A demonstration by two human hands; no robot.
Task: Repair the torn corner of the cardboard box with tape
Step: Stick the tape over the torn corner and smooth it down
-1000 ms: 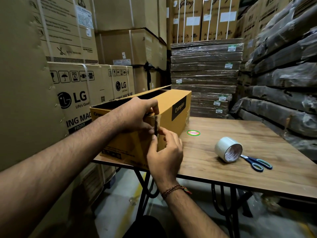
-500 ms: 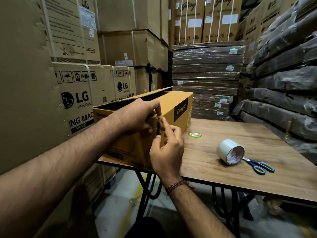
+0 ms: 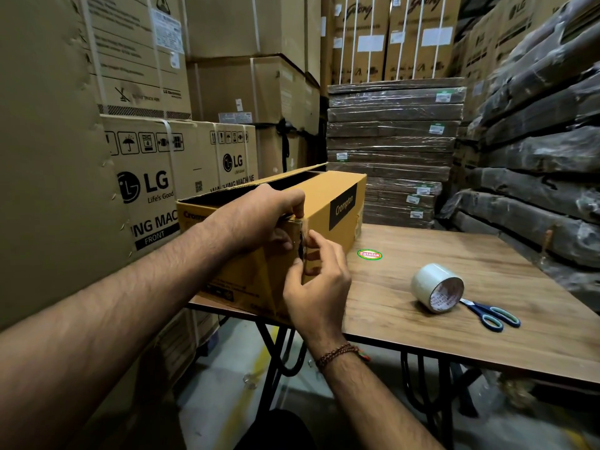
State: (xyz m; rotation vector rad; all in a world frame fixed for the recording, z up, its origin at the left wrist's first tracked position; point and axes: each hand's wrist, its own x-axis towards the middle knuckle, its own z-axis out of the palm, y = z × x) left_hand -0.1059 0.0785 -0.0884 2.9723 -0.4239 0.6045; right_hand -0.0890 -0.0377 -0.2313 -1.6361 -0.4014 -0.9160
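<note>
The yellow-brown cardboard box lies open-topped at the table's left end, its near vertical corner facing me. My left hand grips the top of that corner, fingers curled over the rim and thumb on the near face. My right hand pinches the corner edge lower down, thumb on the near face and fingers on the right face. A shiny strip of clear tape seems to run down the edge between them. A roll of clear tape lies on its side to the right.
Blue-handled scissors lie just right of the roll on the wooden table. A round green sticker sits near the box. Stacked LG cartons rise at left, wrapped flat packs behind and dark wrapped bundles at right.
My right hand has slid a little up the box's corner edge toward my left hand. The left hand keeps its grip on the top of the corner.
</note>
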